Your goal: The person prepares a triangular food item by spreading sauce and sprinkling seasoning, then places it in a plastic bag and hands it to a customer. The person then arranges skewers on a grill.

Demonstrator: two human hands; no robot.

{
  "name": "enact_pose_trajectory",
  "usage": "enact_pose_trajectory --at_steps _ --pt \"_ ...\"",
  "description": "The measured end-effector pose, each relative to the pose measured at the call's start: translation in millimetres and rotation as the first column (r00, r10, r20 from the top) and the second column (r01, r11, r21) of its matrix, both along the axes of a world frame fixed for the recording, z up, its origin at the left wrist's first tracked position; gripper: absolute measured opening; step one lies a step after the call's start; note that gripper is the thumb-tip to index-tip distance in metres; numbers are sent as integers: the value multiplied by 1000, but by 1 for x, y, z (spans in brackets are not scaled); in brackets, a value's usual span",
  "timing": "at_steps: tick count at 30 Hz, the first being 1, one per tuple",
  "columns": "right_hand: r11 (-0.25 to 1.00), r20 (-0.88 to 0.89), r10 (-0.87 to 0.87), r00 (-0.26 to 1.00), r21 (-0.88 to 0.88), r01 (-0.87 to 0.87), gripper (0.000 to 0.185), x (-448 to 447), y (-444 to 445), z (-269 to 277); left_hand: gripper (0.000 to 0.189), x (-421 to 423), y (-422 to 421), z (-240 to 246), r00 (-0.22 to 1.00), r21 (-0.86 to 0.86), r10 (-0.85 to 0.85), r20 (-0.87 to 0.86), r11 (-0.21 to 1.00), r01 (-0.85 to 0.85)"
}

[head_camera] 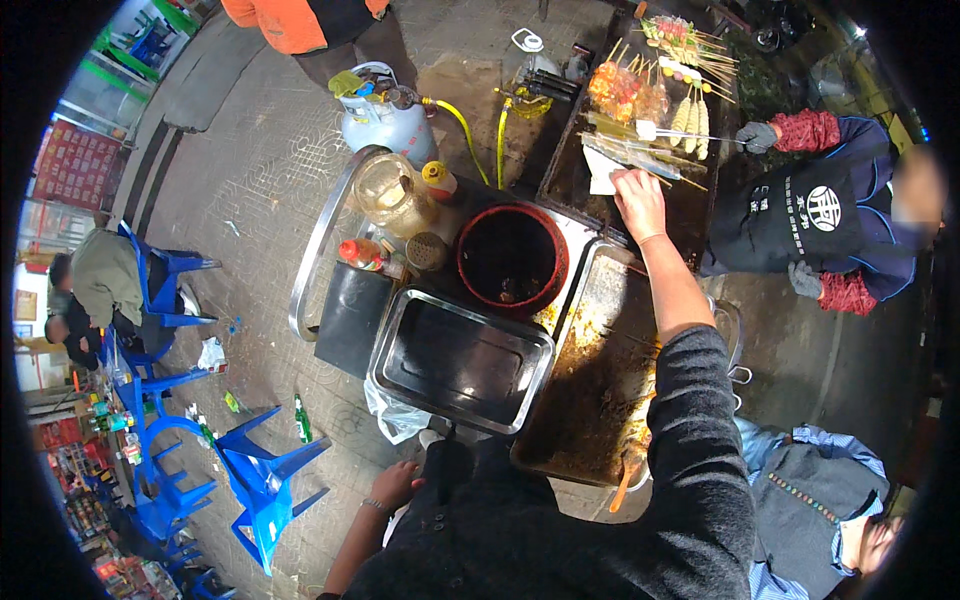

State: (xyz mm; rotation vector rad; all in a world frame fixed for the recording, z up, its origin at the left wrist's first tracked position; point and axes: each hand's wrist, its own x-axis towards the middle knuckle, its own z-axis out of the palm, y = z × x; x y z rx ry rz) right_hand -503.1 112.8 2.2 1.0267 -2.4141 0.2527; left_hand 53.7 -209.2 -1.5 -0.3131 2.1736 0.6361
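My right hand (641, 202) reaches over the far tray (551, 172) and holds a flat white piece (600, 171) by its edge. I cannot tell what it is made of. Beside it lie skewers under clear wrapping (637, 154). Past those are skewers of reddish food (619, 90) and several pale spiral skewers (691, 124). Low at my left side hangs my left hand (395, 486), fingers loosely apart, with nothing seen in it. In front of me are an oily metal pan (581, 412), a dark rectangular tray (457, 356) and a red-rimmed round pot (512, 255).
Across the far tray, an aproned person's gloved hand (757, 138) holds a long thin tool over the skewers. A gas cylinder (386, 124) with yellow hose stands beyond the jars (390, 195). Blue stools (259, 472) and a green bottle (302, 420) are at left. Another person (810, 510) is at right.
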Motion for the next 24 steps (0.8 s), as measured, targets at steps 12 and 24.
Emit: enact_pose_trajectory --at_steps 12,24 --pt "987 204 -38 978 162 4 22 22 13 -6 35 19 -1 -9 1000 -7 5 -3 1000 -5" --pt "739 652 185 736 -586 333 25 284 -4 -5 37 -15 -8 4 976 -25 -198 -93 980 196"
